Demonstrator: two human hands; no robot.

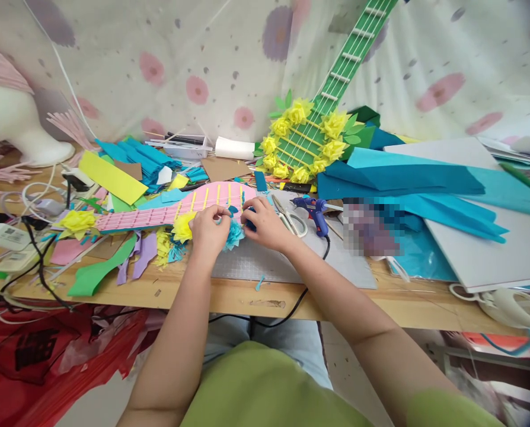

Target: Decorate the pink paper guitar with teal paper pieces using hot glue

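Green T-shirt (256,391) right up close, then both arms reaching to the desk. Left hand (210,230) is pinched narrow, with a dark teal paper petal (232,210) at the fingertips. Right hand (265,224) curls over some dark blue paper (249,220); can't tell how tight, my fingers hide it. Pink toy guitar (236,191) lies just beyond my grip, neck off to the left. Light blue paper flower (234,235) sits between my hands, glue gun (313,212) to the right.
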